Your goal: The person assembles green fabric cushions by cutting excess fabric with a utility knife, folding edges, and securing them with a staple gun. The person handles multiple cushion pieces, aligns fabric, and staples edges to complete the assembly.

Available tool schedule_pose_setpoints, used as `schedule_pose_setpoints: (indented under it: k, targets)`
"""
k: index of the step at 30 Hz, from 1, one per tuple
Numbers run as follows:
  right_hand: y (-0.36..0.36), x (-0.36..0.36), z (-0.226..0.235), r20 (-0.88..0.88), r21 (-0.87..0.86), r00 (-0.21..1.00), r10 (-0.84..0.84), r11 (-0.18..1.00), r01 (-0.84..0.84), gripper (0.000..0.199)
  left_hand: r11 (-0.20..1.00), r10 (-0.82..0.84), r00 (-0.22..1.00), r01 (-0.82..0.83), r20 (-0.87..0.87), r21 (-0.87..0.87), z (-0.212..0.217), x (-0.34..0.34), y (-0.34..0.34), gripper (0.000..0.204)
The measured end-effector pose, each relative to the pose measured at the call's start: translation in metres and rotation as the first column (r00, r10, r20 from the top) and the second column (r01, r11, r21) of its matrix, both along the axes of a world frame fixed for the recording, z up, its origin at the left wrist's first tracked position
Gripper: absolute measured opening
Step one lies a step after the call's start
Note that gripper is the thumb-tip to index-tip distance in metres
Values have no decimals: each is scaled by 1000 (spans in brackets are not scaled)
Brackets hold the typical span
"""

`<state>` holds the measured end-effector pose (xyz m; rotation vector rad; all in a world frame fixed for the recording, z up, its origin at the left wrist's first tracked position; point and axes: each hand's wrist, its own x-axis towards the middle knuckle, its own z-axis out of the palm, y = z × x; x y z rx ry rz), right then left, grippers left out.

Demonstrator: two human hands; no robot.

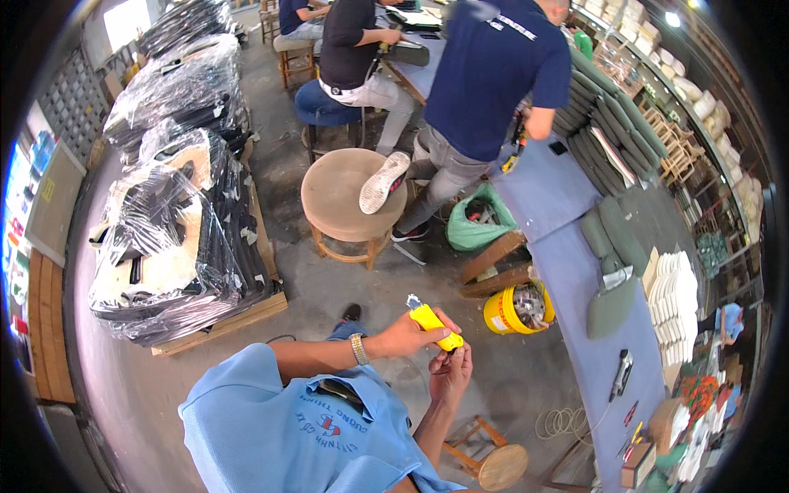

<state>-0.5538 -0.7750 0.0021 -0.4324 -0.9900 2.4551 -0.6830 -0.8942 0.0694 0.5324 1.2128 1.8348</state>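
Note:
A yellow utility knife with a silver tip is held out in front of my chest, tilted with its tip up and to the left. My left hand, below a metal wristwatch, is closed round the knife's body with the thumb along it. The fingers of my right hand are pinched together at the knife's dark lower end. Part of the knife's lower end is hidden by my fingers.
On the right runs a long blue-topped table with green cushions and a staple gun. Beside it stand a yellow bucket, a green sack and a wooden stool. A person rests one foot on a round stool. Wrapped pallets stand left.

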Motion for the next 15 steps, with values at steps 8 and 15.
schedule_pose_setpoints:
  k: [8,15]
  targets:
    - [-74,-190,25,119,117,950,290,946,-303,21,936,348,937,-350,35,49,-15,-146,-112,25]
    - [-211,-430,14,301,350,726,619,636,-688,25,694,649,681,-713,339,105,-53,-306,-281,24]
